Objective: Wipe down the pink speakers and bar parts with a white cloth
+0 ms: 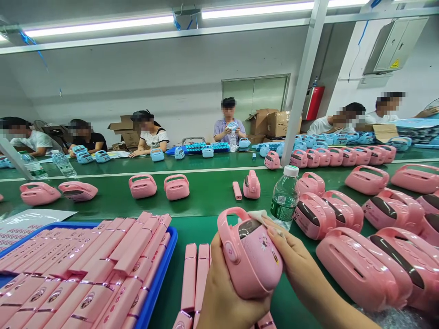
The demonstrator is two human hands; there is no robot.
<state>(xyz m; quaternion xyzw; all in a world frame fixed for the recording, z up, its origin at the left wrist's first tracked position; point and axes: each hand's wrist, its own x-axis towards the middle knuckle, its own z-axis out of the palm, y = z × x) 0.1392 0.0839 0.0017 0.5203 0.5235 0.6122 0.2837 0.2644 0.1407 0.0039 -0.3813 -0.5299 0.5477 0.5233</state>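
A pink portable speaker (252, 256) with a carry handle, a dark display strip and a printed figure on its front is raised above the green table. My left hand (222, 283) grips it from below and from its left side, fingers wrapped round the body. Over its upper right edge, my right hand (288, 249) presses a white cloth (262, 216) against the shell; part of the cloth is hidden under the fingers. Below the speaker, several long pink microphones (190, 278) lie on the table, partly covered by my left arm.
At left, a blue tray (173, 237) holds many pink microphones. Pink speakers (363, 267) crowd the right side. A water bottle (285, 196) stands just behind my right hand. Across the green belt (212, 196), several people sit among blue speakers (157, 155). A metal post (303, 87) rises at right.
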